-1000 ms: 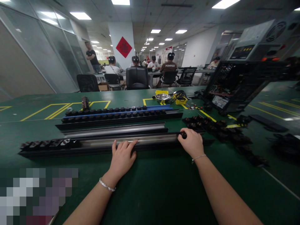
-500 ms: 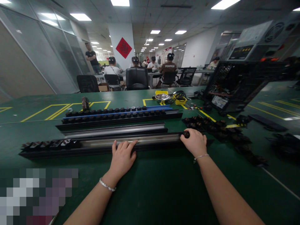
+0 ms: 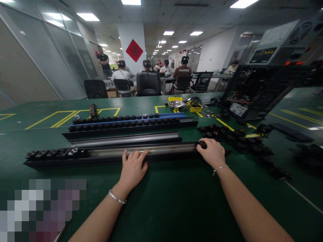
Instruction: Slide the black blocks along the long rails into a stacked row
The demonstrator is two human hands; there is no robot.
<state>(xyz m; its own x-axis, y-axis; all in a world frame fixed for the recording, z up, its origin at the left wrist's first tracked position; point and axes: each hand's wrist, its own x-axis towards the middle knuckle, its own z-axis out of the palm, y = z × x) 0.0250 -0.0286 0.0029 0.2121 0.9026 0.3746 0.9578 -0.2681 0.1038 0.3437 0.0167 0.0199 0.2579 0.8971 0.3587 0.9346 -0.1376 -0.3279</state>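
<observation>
A long black rail with a silver channel [image 3: 161, 150] lies across the green table [image 3: 164, 201] in front of me. Several small black blocks [image 3: 52, 153] sit in its left end. My left hand [image 3: 132, 169] rests flat on the rail's middle, fingers stretched out over the near edge. My right hand [image 3: 212, 153] is closed at the rail's right end, pinching a small black block [image 3: 202, 145] at the channel's mouth.
A second black rail [image 3: 126, 139] and a third one filled with black blocks [image 3: 131, 122] lie behind. Loose black blocks [image 3: 234, 136] are piled at the right. An open computer case [image 3: 254, 94] stands far right. A metal bowl [image 3: 176, 104] and seated people are beyond.
My right hand with the small block has shifted slightly right along the rail's end. The left hand stays flat on the rail.
</observation>
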